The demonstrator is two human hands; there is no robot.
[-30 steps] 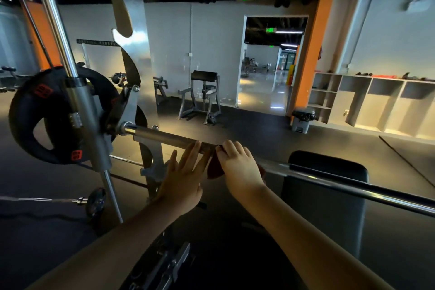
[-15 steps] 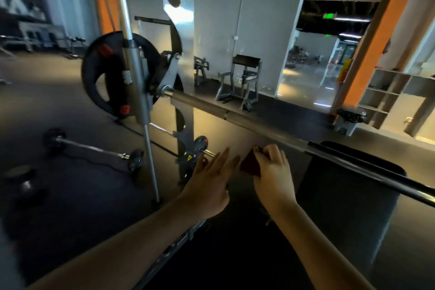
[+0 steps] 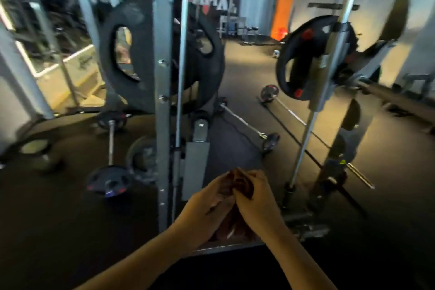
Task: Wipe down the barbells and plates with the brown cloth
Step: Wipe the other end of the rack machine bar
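Gripping the brown cloth (image 3: 243, 186), left hand (image 3: 207, 202) meets right hand (image 3: 256, 200).

Cloth (image 3: 244, 186) dark reddish-brown. Upright (image 3: 162, 77) grey. Big plate (image 3: 143, 54) left of upright black. Small plate (image 3: 306, 54) right of upright black, red marks. Pillar (image 3: 283, 12) right of upright orange.

left hand (image 3: 208, 199) | right hand (image 3: 257, 196) | both curled, pinching brown cloth (image 3: 243, 185)
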